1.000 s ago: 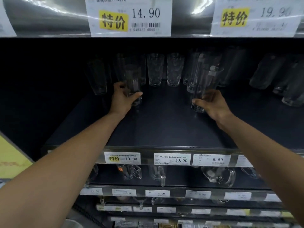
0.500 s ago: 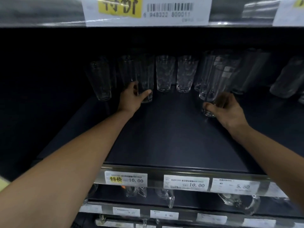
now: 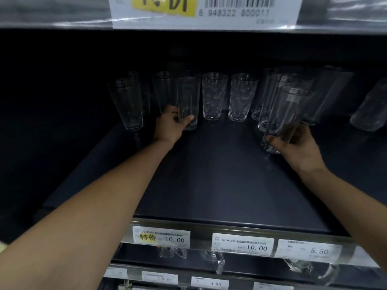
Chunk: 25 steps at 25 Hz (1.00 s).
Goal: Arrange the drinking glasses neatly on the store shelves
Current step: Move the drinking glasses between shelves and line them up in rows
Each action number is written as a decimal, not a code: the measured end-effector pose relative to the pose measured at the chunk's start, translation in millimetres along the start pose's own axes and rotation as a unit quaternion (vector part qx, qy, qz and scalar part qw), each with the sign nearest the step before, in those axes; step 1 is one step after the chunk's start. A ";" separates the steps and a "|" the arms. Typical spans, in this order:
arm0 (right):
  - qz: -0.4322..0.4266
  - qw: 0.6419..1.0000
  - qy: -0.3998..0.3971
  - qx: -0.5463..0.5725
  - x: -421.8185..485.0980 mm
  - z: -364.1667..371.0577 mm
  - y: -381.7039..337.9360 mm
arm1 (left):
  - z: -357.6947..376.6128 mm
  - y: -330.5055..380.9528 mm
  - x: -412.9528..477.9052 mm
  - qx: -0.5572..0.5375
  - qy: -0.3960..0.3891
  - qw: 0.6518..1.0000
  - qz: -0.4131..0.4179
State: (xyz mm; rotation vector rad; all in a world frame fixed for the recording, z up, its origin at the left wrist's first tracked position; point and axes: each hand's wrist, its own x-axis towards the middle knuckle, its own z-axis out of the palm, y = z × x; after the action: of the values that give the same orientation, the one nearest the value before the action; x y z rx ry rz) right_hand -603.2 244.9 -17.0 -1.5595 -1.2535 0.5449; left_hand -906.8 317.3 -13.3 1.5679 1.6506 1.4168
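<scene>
Price tags (image 3: 161, 239) reading 10.00, 10.00 and 5.50 line the front edge of the dark shelf (image 3: 219, 185). Over its right side, the right hand (image 3: 299, 147) curls its fingers round the base of a tall plain glass (image 3: 284, 109), which leans to the right. Farther in, the left hand (image 3: 169, 127) grips a slim glass (image 3: 188, 97) low down, upright, just left of 2 patterned glasses (image 3: 214, 95) standing side by side at the back.

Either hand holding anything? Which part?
Both. The left hand grips a plain glass near its base; the right hand grips a labelled glass around its lower part.
</scene>
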 end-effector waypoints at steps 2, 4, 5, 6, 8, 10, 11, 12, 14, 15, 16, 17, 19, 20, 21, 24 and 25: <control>-0.003 1.000 -0.002 -0.003 -1.2 -0.3 -1.3 | -0.1 0.0 -0.1 0.002 -0.013 1.000 -0.001; -0.008 1.000 -0.007 -0.011 -1.2 0.5 -1.8 | -0.2 0.3 -0.5 0.010 -0.029 1.000 0.000; -0.008 1.000 -0.010 -0.015 -1.3 0.7 -2.3 | -0.1 -0.1 -0.3 0.012 -0.033 0.999 0.000; -0.008 1.000 -0.011 -0.017 -0.9 1.1 -2.4 | -0.3 0.2 -0.8 0.012 -0.035 0.999 -0.002; -0.005 1.000 -0.010 -0.013 -0.3 0.7 -1.8 | -0.7 1.7 -2.0 0.007 -0.036 0.999 -0.003; 0.000 1.000 -0.003 -0.007 -0.3 -1.0 -2.6 | -0.7 3.3 -2.8 0.013 -0.037 0.999 0.000; 0.004 1.000 -0.002 -0.003 -1.2 -1.5 -3.9 | -1.2 3.6 -3.2 0.021 -0.036 0.999 0.001; 0.005 1.000 -0.003 -0.001 -2.0 -1.7 -4.6 | -1.4 3.8 -3.4 0.028 -0.034 0.999 0.004; 0.003 1.000 -0.007 -0.005 -3.2 -2.2 -5.1 | -0.9 3.1 -2.7 0.037 -0.033 0.999 0.012; 0.002 1.000 -0.008 -0.008 -3.6 -2.4 -4.9 | -0.6 2.6 -2.1 0.041 -0.033 0.999 0.015; 0.001 1.000 -0.009 -0.012 -3.7 -2.4 -4.4 | -0.1 2.7 -1.8 0.046 -0.033 0.998 0.016; 0.000 1.000 -0.010 -0.016 -3.6 -2.3 -4.0 | 0.2 2.2 -1.1 0.050 -0.032 0.998 0.014; -0.005 1.000 -0.009 -0.021 -2.8 -1.8 -3.6 | 0.9 1.9 0.1 0.055 -0.030 0.998 0.006; -0.007 1.000 -0.008 -0.020 -2.2 -1.7 -3.3 | 1.3 1.7 0.6 0.055 -0.029 0.998 0.003; -0.007 1.000 -0.009 -0.020 -2.0 -1.8 -3.4 | 1.6 1.2 0.9 0.055 -0.027 0.998 0.000; -0.005 1.000 -0.010 -0.025 -1.8 -1.2 -3.1 | 2.2 -1.4 2.5 0.057 -0.024 0.998 0.008; -0.006 1.000 -0.005 -0.029 -1.0 -1.2 -2.2 | 2.4 -1.9 3.2 0.060 -0.026 0.998 0.010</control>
State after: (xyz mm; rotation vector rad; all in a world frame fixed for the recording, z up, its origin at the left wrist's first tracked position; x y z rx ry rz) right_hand -603.6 243.3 -14.8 -1.5984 -1.2954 0.5145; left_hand -906.4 321.4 -14.8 1.6771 1.7223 1.2971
